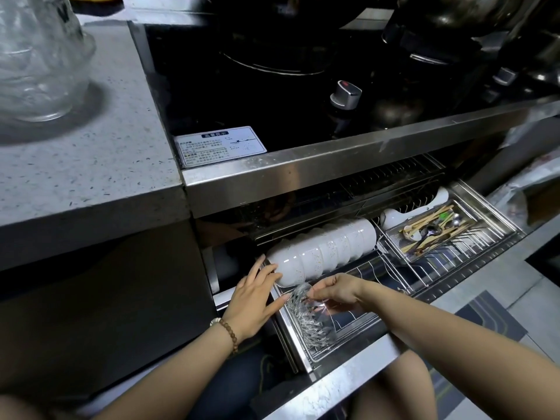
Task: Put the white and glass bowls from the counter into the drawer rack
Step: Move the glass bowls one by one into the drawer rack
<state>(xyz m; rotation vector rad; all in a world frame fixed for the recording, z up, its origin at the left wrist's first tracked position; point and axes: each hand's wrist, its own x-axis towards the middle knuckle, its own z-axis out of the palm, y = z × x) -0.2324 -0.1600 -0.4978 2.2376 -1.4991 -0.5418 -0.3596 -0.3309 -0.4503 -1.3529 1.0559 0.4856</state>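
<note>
Both bare forearms are stretched in from the bottom edge toward the lower middle of the frame. The left hand (254, 301) is held palm down, with its fingers straight and spread. Just to its right, the right hand (336, 291) is bent at the wrist, its fingers curled and pinched on the rim of a glass bowl (306, 319).
</note>
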